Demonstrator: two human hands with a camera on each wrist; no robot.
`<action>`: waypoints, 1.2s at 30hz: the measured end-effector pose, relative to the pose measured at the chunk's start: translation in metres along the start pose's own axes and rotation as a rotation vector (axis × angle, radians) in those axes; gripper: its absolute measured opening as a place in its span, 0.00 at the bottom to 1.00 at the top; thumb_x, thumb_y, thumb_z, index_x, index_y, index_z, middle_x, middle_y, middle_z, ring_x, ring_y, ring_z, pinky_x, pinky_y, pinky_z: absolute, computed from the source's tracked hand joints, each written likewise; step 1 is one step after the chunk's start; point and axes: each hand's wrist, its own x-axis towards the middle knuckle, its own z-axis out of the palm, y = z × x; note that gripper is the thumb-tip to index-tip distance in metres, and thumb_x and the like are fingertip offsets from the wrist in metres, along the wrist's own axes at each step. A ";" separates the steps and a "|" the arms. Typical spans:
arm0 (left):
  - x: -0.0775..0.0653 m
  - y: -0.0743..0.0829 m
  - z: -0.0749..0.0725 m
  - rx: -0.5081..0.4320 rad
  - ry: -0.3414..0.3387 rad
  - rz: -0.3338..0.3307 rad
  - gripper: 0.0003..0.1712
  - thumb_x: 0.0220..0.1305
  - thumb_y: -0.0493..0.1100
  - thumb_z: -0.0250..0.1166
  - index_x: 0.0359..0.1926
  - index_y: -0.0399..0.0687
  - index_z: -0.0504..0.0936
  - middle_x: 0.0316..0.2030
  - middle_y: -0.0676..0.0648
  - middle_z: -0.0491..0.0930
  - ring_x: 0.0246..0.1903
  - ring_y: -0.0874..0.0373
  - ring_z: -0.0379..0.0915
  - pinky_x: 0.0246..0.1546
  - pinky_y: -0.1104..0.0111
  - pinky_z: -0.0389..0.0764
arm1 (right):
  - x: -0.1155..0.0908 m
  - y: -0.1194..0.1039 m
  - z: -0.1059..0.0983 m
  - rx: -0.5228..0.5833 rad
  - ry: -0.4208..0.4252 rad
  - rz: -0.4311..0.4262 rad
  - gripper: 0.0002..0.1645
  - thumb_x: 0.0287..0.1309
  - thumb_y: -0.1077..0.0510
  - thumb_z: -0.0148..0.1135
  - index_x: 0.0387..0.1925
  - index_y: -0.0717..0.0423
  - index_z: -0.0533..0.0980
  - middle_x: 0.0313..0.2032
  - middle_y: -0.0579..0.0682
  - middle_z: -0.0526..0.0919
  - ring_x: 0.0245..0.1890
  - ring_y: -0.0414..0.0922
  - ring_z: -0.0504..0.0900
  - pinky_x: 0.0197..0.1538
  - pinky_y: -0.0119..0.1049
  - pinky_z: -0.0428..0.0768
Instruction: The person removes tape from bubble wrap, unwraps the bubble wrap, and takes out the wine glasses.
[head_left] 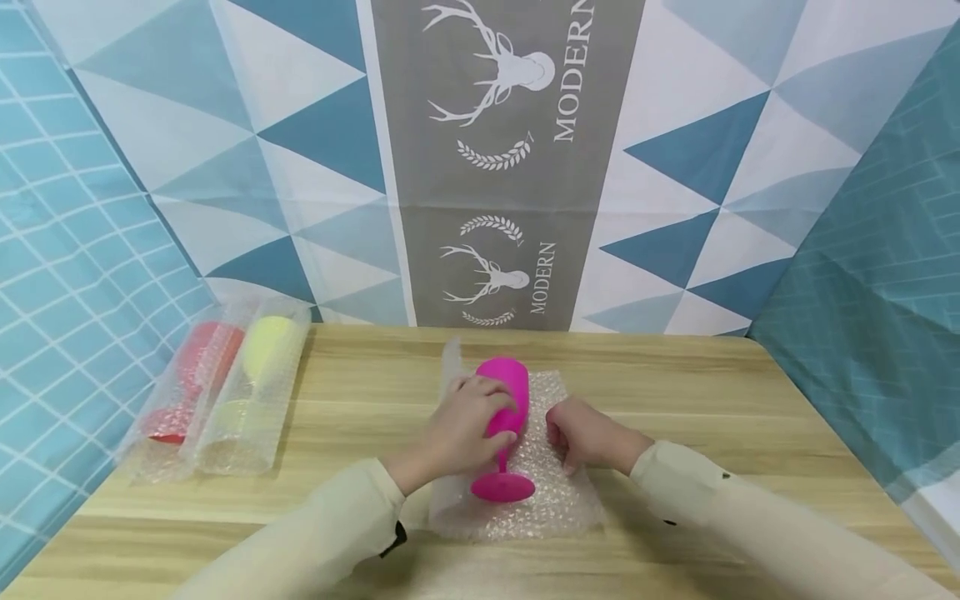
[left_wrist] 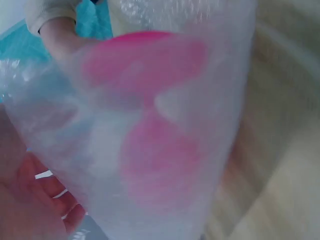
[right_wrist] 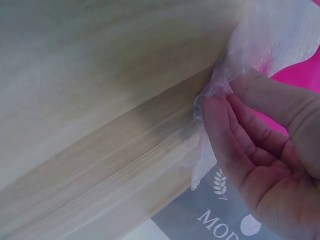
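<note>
A bright pink goblet (head_left: 518,392) lies on a sheet of bubble wrap (head_left: 540,510), its bowl toward the wall and its round foot toward the person. From the left side, my left hand (head_left: 467,427) holds the goblet's bowl, fingers curled over it and thumb close to the stem. My right hand (head_left: 588,433) pinches the wrap's right edge between thumb and fingertips, as the right wrist view shows closely. In the left wrist view, a layer of clear wrap (left_wrist: 95,150) covers much of the pink shape and part of the left hand (left_wrist: 37,200).
At the table's left side lie two bubble-wrapped goblets, one red (head_left: 201,358) and one yellow (head_left: 268,337), side by side. The wood-grain table (head_left: 675,383) ends at a patterned cloth wall (head_left: 480,183). Blue tiled cloth (head_left: 52,250) hangs at the left.
</note>
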 end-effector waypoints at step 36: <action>-0.051 -0.083 -0.046 0.160 -0.413 -0.039 0.35 0.34 0.40 0.80 0.49 0.39 0.78 0.51 0.40 0.79 0.55 0.43 0.73 0.58 0.53 0.75 | 0.002 -0.004 -0.002 0.029 -0.043 0.092 0.22 0.19 0.72 0.78 0.22 0.62 0.76 0.21 0.51 0.81 0.22 0.36 0.73 0.29 0.23 0.76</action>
